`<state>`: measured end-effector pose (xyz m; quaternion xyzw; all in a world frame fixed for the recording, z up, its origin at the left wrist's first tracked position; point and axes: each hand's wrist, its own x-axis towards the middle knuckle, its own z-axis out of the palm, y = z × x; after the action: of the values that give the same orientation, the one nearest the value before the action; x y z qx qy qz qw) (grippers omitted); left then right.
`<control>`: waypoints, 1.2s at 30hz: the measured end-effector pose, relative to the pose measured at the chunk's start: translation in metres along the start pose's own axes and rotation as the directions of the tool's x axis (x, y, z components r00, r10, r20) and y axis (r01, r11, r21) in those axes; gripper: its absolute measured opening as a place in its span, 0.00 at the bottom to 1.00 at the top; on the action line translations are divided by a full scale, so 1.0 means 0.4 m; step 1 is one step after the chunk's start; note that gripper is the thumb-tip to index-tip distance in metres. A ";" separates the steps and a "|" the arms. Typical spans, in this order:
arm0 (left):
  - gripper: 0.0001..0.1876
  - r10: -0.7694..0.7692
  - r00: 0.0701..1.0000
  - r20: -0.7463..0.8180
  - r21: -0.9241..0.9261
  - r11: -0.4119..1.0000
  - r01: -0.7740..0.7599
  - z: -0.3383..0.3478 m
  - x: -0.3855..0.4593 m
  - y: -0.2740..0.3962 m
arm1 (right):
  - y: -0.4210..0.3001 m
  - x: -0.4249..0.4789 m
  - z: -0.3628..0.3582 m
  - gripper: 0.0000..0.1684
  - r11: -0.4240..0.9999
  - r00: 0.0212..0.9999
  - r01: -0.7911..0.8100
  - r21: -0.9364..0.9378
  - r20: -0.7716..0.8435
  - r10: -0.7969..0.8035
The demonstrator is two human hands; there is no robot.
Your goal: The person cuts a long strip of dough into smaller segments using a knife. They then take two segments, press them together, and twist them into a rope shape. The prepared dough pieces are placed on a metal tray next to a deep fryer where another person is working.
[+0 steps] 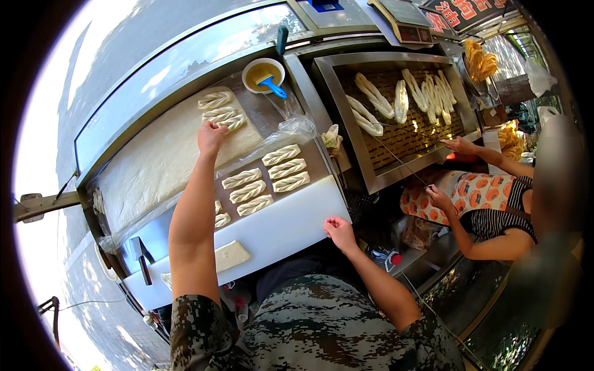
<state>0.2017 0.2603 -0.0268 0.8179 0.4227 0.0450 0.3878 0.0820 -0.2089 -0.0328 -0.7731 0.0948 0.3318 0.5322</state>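
My left hand (212, 139) pinches the near end of a twisted dough strip (233, 122) on a large flat slab of dough (153, 132). Two more dough twists (214, 99) lie just beyond it on the slab. My right hand (340, 233) rests at the near right edge of a white cutting board (287, 218), its fingers curled together and nothing visible in them. Between slab and board, several short dough twists (248, 191) lie in rows on the metal surface. A plain dough piece (231, 256) sits on the board, partly behind my left forearm.
A bowl of oil (263, 75) holds a blue-handled brush (273, 86). Crumpled plastic film (292, 132) edges the slab. A dough cutter (141, 259) stands at left. To the right, a co-worker's hands (438, 197) work long sticks over a fryer (371, 169) with pale dough sticks (373, 95).
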 end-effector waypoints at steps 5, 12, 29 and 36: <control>0.11 0.281 0.960 -0.007 -0.098 0.955 -0.280 0.001 -0.100 0.117 | -0.089 0.063 -0.017 0.09 0.992 0.991 0.128 -0.012 -0.043 -0.128; 0.17 0.307 0.849 0.429 -0.659 0.749 0.063 -0.032 -0.452 0.361 | -0.385 0.118 -0.030 0.20 0.780 0.992 -0.015 0.625 0.109 -0.068; 0.11 0.010 0.829 0.559 -0.772 0.372 0.516 0.158 -0.777 0.225 | -0.242 0.098 -0.139 0.12 0.892 0.984 0.069 0.446 0.116 -0.134; 0.14 -0.142 0.835 0.532 -0.781 0.299 0.548 0.190 -0.803 0.178 | -0.196 0.120 -0.155 0.12 0.905 0.989 0.140 0.401 -0.014 -0.147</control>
<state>0.0738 -0.0426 0.0499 0.3436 0.4149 0.0312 0.8419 0.1834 -0.2211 0.0106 -0.6499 0.0991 0.2718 0.7028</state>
